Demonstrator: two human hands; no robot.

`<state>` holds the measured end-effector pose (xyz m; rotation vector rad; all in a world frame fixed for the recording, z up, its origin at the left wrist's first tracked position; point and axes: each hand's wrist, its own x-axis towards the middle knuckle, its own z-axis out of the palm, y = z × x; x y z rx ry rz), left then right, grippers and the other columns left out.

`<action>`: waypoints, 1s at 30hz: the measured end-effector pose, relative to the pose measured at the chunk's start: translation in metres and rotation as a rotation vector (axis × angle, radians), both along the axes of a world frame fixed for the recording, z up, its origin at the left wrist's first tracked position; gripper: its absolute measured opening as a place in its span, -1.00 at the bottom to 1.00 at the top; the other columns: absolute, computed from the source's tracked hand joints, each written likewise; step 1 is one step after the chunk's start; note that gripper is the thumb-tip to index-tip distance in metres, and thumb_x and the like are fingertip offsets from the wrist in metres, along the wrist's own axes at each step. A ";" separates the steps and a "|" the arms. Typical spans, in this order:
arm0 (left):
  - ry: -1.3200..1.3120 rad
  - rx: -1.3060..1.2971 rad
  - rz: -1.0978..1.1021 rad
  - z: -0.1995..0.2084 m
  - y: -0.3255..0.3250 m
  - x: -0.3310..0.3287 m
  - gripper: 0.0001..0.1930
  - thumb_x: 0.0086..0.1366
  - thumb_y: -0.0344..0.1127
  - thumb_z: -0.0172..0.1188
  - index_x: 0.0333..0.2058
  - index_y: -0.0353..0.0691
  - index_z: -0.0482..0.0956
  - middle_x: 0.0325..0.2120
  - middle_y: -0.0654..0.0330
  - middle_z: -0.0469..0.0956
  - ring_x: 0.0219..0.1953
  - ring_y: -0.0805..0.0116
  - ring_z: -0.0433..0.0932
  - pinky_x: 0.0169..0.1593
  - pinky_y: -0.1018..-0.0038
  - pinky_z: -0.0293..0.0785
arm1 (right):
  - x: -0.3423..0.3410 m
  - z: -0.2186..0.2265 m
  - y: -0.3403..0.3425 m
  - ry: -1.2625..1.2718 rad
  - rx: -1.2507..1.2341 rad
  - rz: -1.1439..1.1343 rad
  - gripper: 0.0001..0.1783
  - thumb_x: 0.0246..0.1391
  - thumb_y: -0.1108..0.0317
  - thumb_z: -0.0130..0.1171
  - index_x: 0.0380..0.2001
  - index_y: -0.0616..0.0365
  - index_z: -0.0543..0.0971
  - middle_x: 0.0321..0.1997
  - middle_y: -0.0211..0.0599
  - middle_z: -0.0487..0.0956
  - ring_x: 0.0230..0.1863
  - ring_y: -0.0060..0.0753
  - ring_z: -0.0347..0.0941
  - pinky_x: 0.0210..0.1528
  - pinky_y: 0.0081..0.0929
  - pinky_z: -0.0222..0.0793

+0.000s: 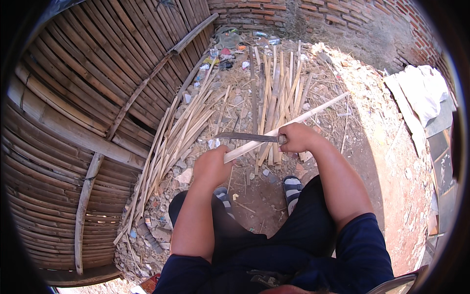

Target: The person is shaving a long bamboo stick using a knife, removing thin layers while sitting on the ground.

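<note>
Head view: the left grip [213, 165] holds the near end of a bamboo strip [318, 109] above the middle of the ground [259, 215]; the right grip [295, 138] wraps a knife [247, 136] handle, blade crossing the strip. Split sticks [183, 126] lie along the ground's left edge.

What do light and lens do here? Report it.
Head view, right: sunlight bleaches the crumpled white sheet; head view, middle: shade covers the long, dark-bladed metal knife; head view, left: fisheye distortion bows the brown bamboo-slat wall.
</note>
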<state>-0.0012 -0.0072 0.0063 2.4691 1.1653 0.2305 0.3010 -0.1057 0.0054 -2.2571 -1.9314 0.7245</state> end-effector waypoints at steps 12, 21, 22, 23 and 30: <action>-0.032 -0.031 0.092 0.011 -0.003 0.004 -0.68 0.31 -0.05 0.43 -0.07 -0.08 0.74 -0.26 0.00 0.77 -0.15 -0.10 0.74 -0.06 0.07 0.62 | 0.016 0.013 -0.010 -0.049 0.090 -0.115 -0.43 -0.01 0.04 0.54 -0.02 0.19 0.72 -0.08 0.08 0.73 0.04 0.15 0.67 0.11 -0.04 0.57; -0.031 0.017 0.071 0.002 0.000 0.001 -0.68 0.30 -0.04 0.44 -0.10 -0.10 0.74 -0.26 0.02 0.77 -0.16 -0.11 0.74 -0.07 0.05 0.64 | -0.016 0.028 -0.009 -0.037 0.024 0.006 -0.46 0.01 0.05 0.53 0.00 0.13 0.72 -0.05 0.04 0.74 0.05 0.11 0.67 0.14 -0.05 0.57; -0.047 0.026 0.064 0.001 0.000 0.000 -0.68 0.30 -0.04 0.44 -0.11 -0.10 0.74 -0.26 0.02 0.77 -0.16 -0.11 0.74 -0.08 0.04 0.64 | -0.011 0.030 -0.007 -0.021 0.006 -0.022 -0.45 0.01 0.05 0.53 0.01 0.14 0.72 -0.04 0.05 0.74 0.06 0.11 0.67 0.14 -0.05 0.57; -0.052 0.022 0.070 0.002 0.000 -0.001 -0.68 0.30 -0.04 0.44 -0.11 -0.10 0.74 -0.26 0.02 0.77 -0.16 -0.11 0.74 -0.08 0.04 0.64 | -0.005 0.032 -0.006 -0.006 -0.011 -0.049 -0.45 0.02 0.06 0.53 0.01 0.16 0.72 -0.04 0.05 0.74 0.06 0.12 0.67 0.14 -0.04 0.57; -0.090 0.009 0.078 0.005 0.000 0.004 -0.69 0.30 -0.04 0.44 -0.12 -0.09 0.75 -0.28 0.02 0.77 -0.17 -0.11 0.74 -0.10 0.05 0.63 | 0.021 0.020 -0.015 -0.036 0.108 -0.213 -0.42 0.00 0.06 0.53 0.00 0.24 0.71 -0.06 0.09 0.74 0.03 0.14 0.68 0.13 -0.05 0.57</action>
